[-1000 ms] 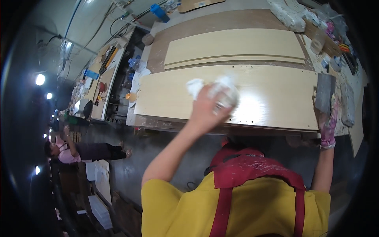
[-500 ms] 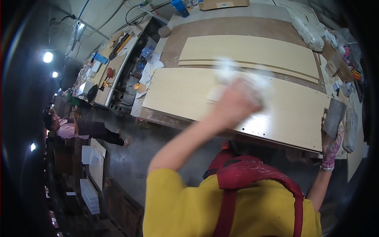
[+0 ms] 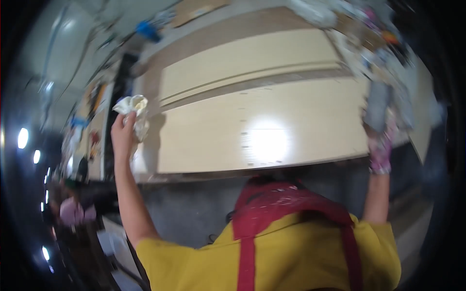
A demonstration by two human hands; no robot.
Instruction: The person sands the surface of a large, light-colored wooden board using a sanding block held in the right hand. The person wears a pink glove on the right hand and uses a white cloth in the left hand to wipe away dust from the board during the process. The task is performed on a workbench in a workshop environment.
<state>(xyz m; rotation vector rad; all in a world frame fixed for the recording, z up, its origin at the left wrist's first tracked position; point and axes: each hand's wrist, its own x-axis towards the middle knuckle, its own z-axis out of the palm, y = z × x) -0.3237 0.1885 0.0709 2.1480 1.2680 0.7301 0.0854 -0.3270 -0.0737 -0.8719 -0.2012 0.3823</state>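
Note:
My bare left hand (image 3: 124,131) grips a crumpled white cloth (image 3: 130,105) between thumb and fingers, at the left end of a pale wooden panel (image 3: 204,136). The cloth hangs over the panel's left edge. At the opposite end my right hand (image 3: 382,145), in a pink-stained glove, is closed at the lower end of a grey rough-looking pad (image 3: 377,104). Motion blur hides most of its fingers. Small dark marks run across the panel near its middle, beside a bright light reflection.
A second pale panel (image 3: 252,56) and a narrow strip lie behind on the brown-topped table. A blue container (image 3: 147,30) stands far left; plastic bags (image 3: 313,12) and clutter fill the far right. A person in a pink top (image 3: 73,212) is at the left.
My left hand has swept the cloth from the panel's middle to its left end. My view has turned, and the right hand remains by the grey pad.

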